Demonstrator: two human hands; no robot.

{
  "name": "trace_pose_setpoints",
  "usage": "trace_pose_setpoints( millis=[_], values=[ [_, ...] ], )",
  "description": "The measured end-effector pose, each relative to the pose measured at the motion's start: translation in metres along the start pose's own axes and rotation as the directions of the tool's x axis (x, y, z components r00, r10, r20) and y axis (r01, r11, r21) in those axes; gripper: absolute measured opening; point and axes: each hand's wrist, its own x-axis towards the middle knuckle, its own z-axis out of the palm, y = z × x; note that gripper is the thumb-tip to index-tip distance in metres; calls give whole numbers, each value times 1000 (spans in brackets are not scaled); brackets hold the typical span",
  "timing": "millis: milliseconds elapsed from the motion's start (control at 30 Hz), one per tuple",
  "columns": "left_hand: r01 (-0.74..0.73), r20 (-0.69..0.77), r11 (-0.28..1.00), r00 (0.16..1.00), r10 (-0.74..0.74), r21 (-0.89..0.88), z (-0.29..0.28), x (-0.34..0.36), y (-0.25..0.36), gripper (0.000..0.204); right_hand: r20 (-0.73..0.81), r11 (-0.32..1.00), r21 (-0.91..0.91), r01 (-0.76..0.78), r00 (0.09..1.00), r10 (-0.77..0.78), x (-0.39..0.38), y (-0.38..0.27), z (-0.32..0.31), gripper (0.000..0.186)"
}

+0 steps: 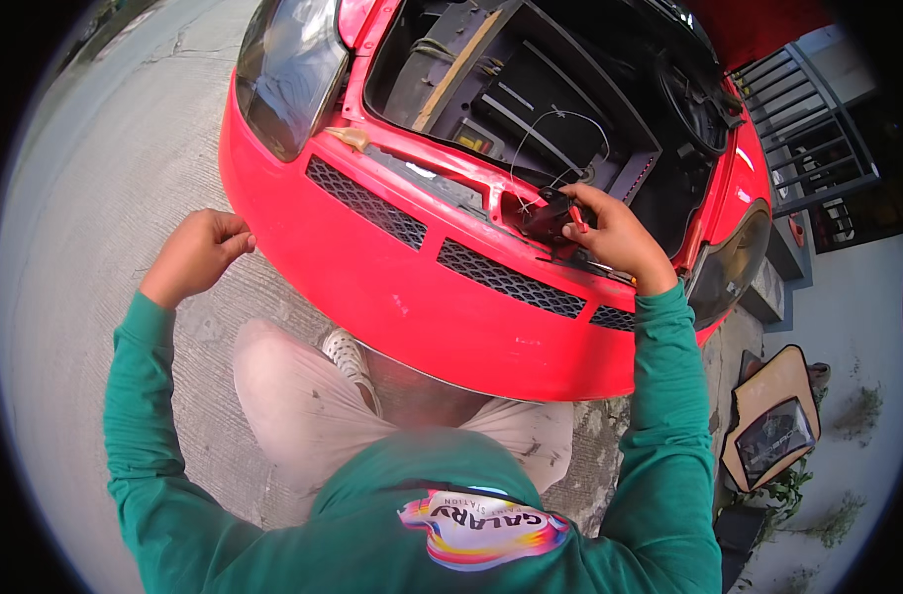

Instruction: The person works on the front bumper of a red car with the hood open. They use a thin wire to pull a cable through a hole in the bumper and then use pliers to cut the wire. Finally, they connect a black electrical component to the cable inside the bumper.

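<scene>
A red car bumper (pixel 392 287) with black mesh grilles (pixel 511 279) curves across in front of me. My right hand (pixel 615 236) is closed on a small black and red part at the front panel's latch opening; its exact kind I cannot make out. A thin pale wire (pixel 512 163) loops up from beside that part into the front compartment. My left hand (pixel 202 254) hangs just off the bumper's left end, fingers curled with the thumb against them. Whatever it might hold is hidden. A crumpled tan piece (pixel 350 138) rests near the left headlight (pixel 291 74).
Inside the front compartment sits a dark box (pixel 580 79) with a wooden strip (pixel 458 69). The right headlight (pixel 734 265) is beyond my right arm. Metal railings (pixel 793 119), a tan board (pixel 768 421) and plants stand at the right. Concrete ground (pixel 85 267) extends leftward.
</scene>
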Motion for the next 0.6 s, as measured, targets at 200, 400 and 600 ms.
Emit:
trace_pose_setpoints(
  millis=[200,400,600],
  values=[
    [1,-52,997,999,3,74,-14,-3,6,25,-25,1000,2,-25,999,25,4,-12,8,49],
    [-101,-88,948,987,133,302,-35,5,41,20,-76,999,-31,-29,997,26,2,-6,11,52],
    [-118,-81,951,986,146,286,-45,-9,55,19,-64,987,101,-122,990,129,3,-2,12,54]
  ],
)
